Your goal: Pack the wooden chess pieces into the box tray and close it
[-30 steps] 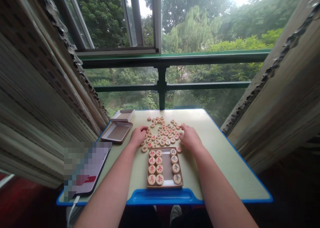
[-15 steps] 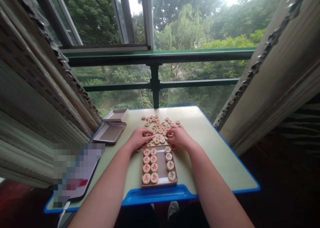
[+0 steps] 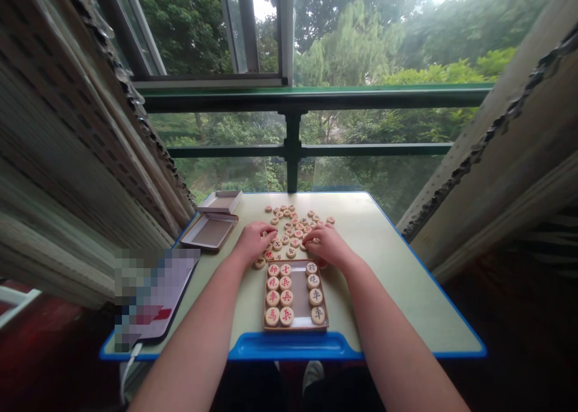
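My left hand (image 3: 255, 242) is over the left edge of a loose spread of round wooden Chinese chess pieces (image 3: 295, 242). Its fingers are bent toward the thumb, and whatever lies between the tips is hidden. On the right of the spread, my right hand (image 3: 329, 243) has curled fingers at a chess piece (image 3: 303, 247), partly covered by them. Between my forearms lies a shallow open box (image 3: 296, 326). Two columns of red-marked pieces (image 3: 286, 297) line its left side. One column of dark-marked pieces (image 3: 316, 297) lines its right, with bare bottom between.
Two shallow trays, a white one (image 3: 221, 201) and a brown-edged one (image 3: 210, 231), lie at the table's back left. A tablet-like device (image 3: 153, 306) with a white cable (image 3: 129, 373) is at front left. Curtains (image 3: 478, 135) flank the table (image 3: 406, 297); a green railing (image 3: 361, 99) stands behind.
The view has shifted, so the scene sits further right. My left hand has drawn back slightly, uncovering several pieces beside its fingers. Some pieces behind the box have moved. The box's contents look the same.
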The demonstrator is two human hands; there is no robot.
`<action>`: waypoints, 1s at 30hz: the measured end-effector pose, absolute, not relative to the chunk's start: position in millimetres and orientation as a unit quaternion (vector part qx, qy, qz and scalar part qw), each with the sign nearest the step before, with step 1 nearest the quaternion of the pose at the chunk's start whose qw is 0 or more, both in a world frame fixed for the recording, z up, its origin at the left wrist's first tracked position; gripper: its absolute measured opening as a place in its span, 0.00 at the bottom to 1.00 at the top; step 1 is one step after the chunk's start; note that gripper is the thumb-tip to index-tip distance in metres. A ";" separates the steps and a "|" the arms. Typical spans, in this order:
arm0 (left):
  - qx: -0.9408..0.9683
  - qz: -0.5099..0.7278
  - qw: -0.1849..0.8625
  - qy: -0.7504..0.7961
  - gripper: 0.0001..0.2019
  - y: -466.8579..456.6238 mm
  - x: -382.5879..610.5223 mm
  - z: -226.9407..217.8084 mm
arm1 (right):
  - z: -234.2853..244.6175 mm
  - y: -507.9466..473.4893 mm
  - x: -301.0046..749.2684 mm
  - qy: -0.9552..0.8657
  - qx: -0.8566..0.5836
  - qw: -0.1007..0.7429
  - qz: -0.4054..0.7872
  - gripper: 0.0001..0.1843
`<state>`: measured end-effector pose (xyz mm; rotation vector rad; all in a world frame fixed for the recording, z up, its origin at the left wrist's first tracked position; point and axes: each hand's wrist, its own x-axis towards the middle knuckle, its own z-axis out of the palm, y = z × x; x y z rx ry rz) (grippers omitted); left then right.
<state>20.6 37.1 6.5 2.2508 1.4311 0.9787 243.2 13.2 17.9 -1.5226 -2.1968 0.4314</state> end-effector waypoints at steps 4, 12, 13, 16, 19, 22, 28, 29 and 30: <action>0.802 0.305 0.137 0.494 0.10 30.4 21.7 8.8 | 15.8 12.5 244.2 -0.792 -0.559 0.205 0.133 0.11; 0.812 0.305 0.132 0.481 0.12 26.2 28.4 10.0 | 17.8 10.2 242.0 -0.786 -0.578 0.190 0.105 0.16; 0.810 0.306 0.127 0.484 0.12 25.9 28.1 10.6 | 17.9 10.1 242.3 -0.790 -0.573 0.191 0.103 0.17; 0.818 0.293 0.112 0.483 0.12 24.8 26.1 12.6 | 17.8 10.5 243.9 -0.809 -0.545 0.192 0.111 0.13; 0.835 0.275 0.108 0.464 0.14 25.5 25.1 11.9 | 17.3 12.1 245.2 -0.814 -0.537 0.187 0.120 0.09; 0.853 0.251 0.130 0.438 0.18 28.3 26.4 7.5 | 16.6 13.5 245.8 -0.814 -0.536 0.186 0.122 0.11; 0.844 0.258 0.143 0.449 0.20 30.2 28.9 5.0 | 15.2 14.6 244.0 -0.818 -0.524 0.196 0.132 0.14; 0.840 0.270 0.138 0.451 0.20 29.6 29.2 6.6 | 15.2 14.8 243.5 -0.822 -0.518 0.192 0.135 0.12; 0.836 0.283 0.132 0.452 0.20 28.8 29.6 8.7 | 15.5 14.9 243.2 -0.823 -0.517 0.190 0.139 0.11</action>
